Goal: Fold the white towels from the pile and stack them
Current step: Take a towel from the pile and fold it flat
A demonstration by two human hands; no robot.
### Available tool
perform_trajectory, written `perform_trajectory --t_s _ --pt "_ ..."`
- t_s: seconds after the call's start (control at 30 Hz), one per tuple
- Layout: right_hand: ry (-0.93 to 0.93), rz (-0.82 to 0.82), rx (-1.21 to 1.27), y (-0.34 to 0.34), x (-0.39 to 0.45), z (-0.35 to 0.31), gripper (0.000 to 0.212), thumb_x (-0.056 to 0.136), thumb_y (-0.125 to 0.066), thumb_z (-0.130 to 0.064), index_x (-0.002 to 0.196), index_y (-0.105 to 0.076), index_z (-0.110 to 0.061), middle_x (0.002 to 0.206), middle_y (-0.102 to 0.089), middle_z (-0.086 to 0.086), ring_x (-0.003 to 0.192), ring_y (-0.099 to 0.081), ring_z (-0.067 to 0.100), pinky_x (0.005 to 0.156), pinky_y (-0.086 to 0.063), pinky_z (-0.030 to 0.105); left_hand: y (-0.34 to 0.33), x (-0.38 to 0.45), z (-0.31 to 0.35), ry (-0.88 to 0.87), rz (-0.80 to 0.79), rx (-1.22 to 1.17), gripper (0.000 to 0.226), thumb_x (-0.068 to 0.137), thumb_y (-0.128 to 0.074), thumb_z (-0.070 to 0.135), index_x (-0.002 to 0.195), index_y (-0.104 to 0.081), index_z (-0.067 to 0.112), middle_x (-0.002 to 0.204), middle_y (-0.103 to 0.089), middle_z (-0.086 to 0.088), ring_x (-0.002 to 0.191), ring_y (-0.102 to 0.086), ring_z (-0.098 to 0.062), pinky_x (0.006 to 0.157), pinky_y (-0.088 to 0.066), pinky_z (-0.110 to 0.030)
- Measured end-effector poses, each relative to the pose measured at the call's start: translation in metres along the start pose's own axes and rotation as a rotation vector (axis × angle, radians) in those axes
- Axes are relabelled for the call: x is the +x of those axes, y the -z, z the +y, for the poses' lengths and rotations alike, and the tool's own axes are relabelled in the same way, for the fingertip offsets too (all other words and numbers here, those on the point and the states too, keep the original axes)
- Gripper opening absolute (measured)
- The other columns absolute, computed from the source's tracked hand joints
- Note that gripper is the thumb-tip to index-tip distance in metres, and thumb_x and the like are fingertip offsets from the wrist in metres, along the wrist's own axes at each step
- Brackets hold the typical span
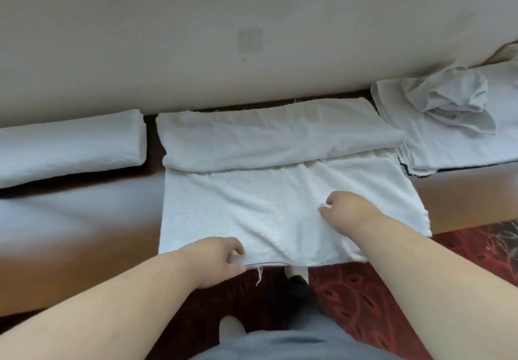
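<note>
A white towel (252, 202) lies spread on the wooden table (70, 236), its far part folded over toward me into a thick band (274, 138). My left hand (221, 261) pinches the towel's near edge at its left part, where a loose thread hangs down. My right hand (347, 214) lies on the towel's right half with its fingers curled, pinching the cloth. A stack of folded white towels (67, 143) sits at the far left. At the far right lies the pile of white towels (448, 124), flat ones below and a crumpled one (451, 96) on top.
A pale wall (252, 37) rises just behind the table. Under the table's near edge there is red patterned carpet (378, 289). My grey-clad legs and a dark shoe (300, 289) show at the bottom. Bare wood shows left of the spread towel.
</note>
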State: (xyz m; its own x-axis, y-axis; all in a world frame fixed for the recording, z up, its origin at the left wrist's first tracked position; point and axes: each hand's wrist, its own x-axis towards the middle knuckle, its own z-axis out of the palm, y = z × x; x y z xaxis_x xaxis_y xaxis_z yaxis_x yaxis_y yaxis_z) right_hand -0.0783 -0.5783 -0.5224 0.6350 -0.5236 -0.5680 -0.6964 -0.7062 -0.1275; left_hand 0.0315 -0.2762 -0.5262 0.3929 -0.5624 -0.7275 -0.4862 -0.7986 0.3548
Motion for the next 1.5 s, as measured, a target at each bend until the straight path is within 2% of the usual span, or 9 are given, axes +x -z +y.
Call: perform_trajectory --t_s 0.13,0.27,0.43,0.57,0.77,0.97,1.1,1.27,1.5 --pt "0.254 0.137 0.094 0.046 0.041 -0.058 0.043 0.092 -0.055 -0.046 0.13 -0.057 -0.026 0.125 -0.062 -0.001 0.111 -0.058 0.02 0.084 -0.043 0.03 0.069 0.021 -0.017 0.141 0.458 -0.349 0.017 0.089 -0.05 0.057 0.097 -0.058 0.045 0.101 -0.06 0.022 0.079 -0.058 -0.001 0.062 -0.046 -0.023" --pt "0.432 0.179 0.143 0.081 0.084 -0.102 0.042 0.092 -0.057 -0.047 0.13 -0.058 -0.03 0.132 -0.057 -0.002 0.12 -0.053 0.019 0.093 -0.042 0.033 0.144 0.053 -0.042 0.303 0.773 -0.467 0.045 0.095 -0.052 0.042 0.137 -0.045 0.028 0.14 -0.047 0.002 0.109 -0.056 -0.02 0.091 -0.047 -0.034" --pt "0.444 0.065 0.085 0.094 0.141 -0.134 0.054 0.092 -0.061 -0.045 0.141 -0.048 -0.026 0.143 -0.051 0.003 0.131 -0.047 0.024 0.103 -0.038 0.033 0.185 0.099 -0.056 0.552 0.658 -0.545 0.079 0.092 -0.059 0.041 0.153 -0.017 0.015 0.149 -0.038 -0.011 0.131 -0.044 -0.031 0.107 -0.038 -0.038" --pt "0.417 -0.006 -0.005 0.089 0.171 -0.141 0.063 0.086 -0.067 -0.05 0.141 -0.047 -0.026 0.126 -0.061 -0.002 0.114 -0.057 0.022 0.094 -0.045 0.032 0.183 0.115 -0.065 0.579 0.669 -0.5 0.056 0.092 -0.06 0.029 0.139 -0.039 0.009 0.133 -0.054 -0.012 0.118 -0.053 -0.032 0.094 -0.045 -0.033" --pt "0.507 -0.011 -0.054 0.083 0.181 -0.145 0.023 0.084 -0.067 -0.05 0.097 -0.062 -0.032 0.098 -0.057 -0.009 0.101 -0.058 0.019 0.091 -0.049 0.037 0.174 0.113 -0.069 0.525 0.794 -0.696 0.04 0.089 -0.052 0.024 0.128 -0.057 0.017 0.11 -0.064 -0.002 0.085 -0.057 -0.015 0.068 -0.04 -0.023" --pt "0.446 0.158 0.044 0.096 0.2 -0.152 0.053 0.089 -0.061 -0.048 0.136 -0.052 -0.024 0.146 -0.045 0.004 0.137 -0.037 0.031 0.113 -0.032 0.043 0.186 0.117 -0.073 0.553 0.757 -0.951 0.047 0.087 -0.061 0.046 0.126 -0.051 0.022 0.098 -0.059 0.001 0.069 -0.056 -0.016 0.055 -0.051 -0.026" --pt "0.349 0.066 -0.131 0.105 0.216 -0.158 0.069 0.087 -0.066 -0.045 0.147 -0.038 -0.025 0.14 -0.053 0.008 0.128 -0.047 0.034 0.104 -0.042 0.044 0.2 0.122 -0.076 0.635 0.735 -1.162 0.05 0.091 -0.063 0.038 0.131 -0.049 0.012 0.08 -0.059 -0.012 0.052 -0.049 -0.023 0.054 -0.041 -0.025" --pt "0.44 0.088 -0.145 0.114 0.215 -0.155 0.019 0.088 -0.064 -0.037 0.102 -0.066 -0.024 0.083 -0.061 -0.002 0.077 -0.062 0.026 0.08 -0.051 0.038 0.193 0.111 -0.086 0.498 0.773 -1.092 0.015 0.092 -0.06 0.023 0.107 -0.061 0.026 0.08 -0.061 -0.004 0.056 -0.052 -0.019 0.05 -0.04 -0.022" --pt "0.587 0.328 0.005 0.127 0.166 -0.127 0.024 0.087 -0.065 -0.028 0.107 -0.064 -0.014 0.104 -0.066 0.016 0.097 -0.06 0.036 0.073 -0.039 0.034 0.179 0.072 -0.087 0.352 0.842 -1.064 0.05 0.091 -0.065 0.017 0.137 -0.043 0.021 0.095 -0.059 0.007 0.067 -0.057 -0.012 0.05 -0.048 -0.023"
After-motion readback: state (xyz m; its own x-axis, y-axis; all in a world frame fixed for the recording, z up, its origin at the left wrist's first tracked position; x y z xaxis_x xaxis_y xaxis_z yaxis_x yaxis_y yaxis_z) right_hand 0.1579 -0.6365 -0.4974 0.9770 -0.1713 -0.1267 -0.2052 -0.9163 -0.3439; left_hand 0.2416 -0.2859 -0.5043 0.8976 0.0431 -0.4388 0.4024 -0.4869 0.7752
